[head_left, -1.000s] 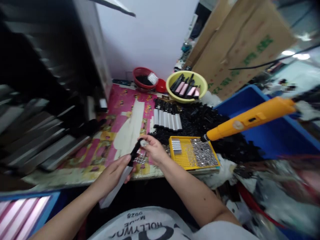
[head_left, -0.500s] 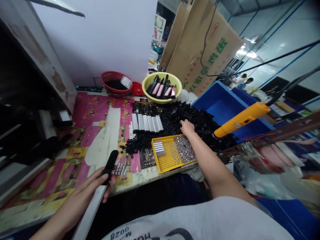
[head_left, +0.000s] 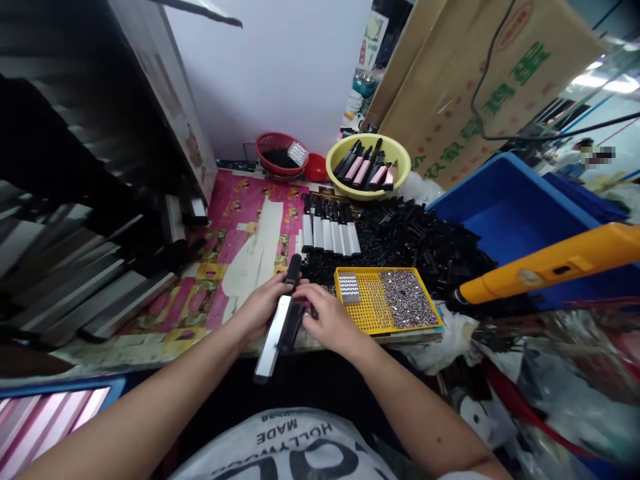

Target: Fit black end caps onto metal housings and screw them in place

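Your worktop [head_left: 190, 300] carries a yellow tray [head_left: 361, 320], three o'clock from the silver bar [head_left: 274, 333] at seven o'clock in view. Your left hand [head_left: 261, 307] clasps the bar in its fingers; whether your right hand's [head_left: 327, 319] pinch anything, I cannot tell.
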A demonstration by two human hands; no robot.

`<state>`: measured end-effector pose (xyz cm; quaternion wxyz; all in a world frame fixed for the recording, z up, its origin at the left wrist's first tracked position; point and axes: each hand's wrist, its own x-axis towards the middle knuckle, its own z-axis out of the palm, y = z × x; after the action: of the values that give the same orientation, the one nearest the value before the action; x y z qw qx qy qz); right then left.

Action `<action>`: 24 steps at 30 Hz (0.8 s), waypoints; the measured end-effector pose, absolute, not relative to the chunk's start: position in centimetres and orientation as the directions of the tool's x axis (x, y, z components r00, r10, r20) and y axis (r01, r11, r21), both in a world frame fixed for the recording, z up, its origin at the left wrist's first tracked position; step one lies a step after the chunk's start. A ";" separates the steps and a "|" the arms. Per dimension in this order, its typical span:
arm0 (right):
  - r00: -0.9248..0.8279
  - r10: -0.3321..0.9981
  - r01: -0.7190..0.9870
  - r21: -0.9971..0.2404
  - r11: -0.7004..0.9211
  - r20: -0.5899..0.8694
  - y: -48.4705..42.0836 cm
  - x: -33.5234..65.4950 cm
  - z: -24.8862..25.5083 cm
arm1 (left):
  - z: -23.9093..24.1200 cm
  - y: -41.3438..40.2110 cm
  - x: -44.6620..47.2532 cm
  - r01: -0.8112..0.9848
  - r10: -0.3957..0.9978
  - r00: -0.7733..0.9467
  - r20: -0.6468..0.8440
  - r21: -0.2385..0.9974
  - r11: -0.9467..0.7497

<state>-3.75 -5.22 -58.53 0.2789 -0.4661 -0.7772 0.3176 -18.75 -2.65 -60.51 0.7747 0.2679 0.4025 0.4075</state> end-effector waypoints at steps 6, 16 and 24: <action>-0.430 0.888 0.692 -0.571 0.441 0.165 -4.7 -5.1 -59.3 | -60.6 -2.9 -19.8 -0.411 0.849 0.259 -0.460 0.743 0.528; -0.588 0.807 0.568 -0.743 0.355 -0.064 -10.1 -2.3 -58.5 | -59.3 -1.7 -25.2 -0.471 0.938 0.092 -0.334 0.816 0.336; -0.329 0.807 0.897 -0.429 0.105 -0.490 -13.0 -8.3 -69.9 | -59.0 -5.3 -22.5 -0.470 0.900 0.203 -0.385 0.768 0.435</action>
<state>-8.29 -13.00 -69.89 -0.0659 -0.5756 -0.7403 0.3411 -22.46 -5.27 -59.03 0.7330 0.2535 0.4243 0.4672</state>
